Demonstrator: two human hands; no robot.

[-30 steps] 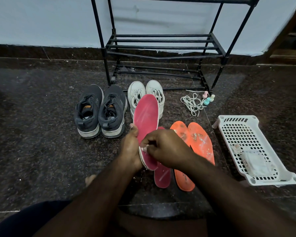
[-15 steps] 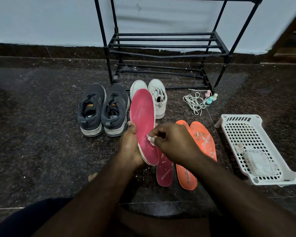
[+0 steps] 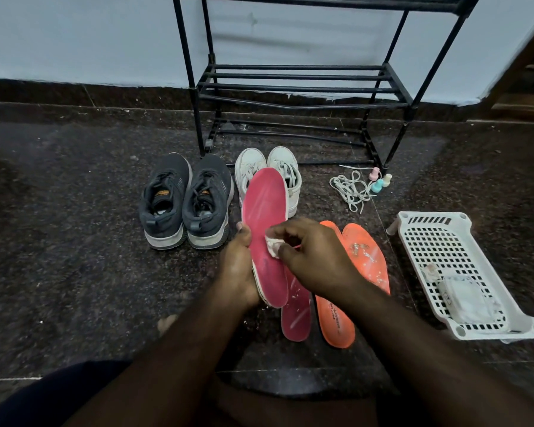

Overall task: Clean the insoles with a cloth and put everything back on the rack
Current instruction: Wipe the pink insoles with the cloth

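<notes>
Above the floor, left hand (image 3: 236, 272) grips pink insole (image 3: 264, 217); right hand (image 3: 313, 257) pinches cloth (image 3: 272, 244).

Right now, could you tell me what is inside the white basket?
In the white basket lies a flat white packet and a small pale crumpled piece. What the packet holds cannot be seen.

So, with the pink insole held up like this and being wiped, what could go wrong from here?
1. The left hand grips the pink insole only by its lower edge, so the wiping push from the right hand with the cloth may bend or slip it.
2. Loosened bits may fall onto the second pink insole and the orange insoles lying below, which already carry white specks.
3. The loose laces near the rack could be forgotten or snagged.
</notes>
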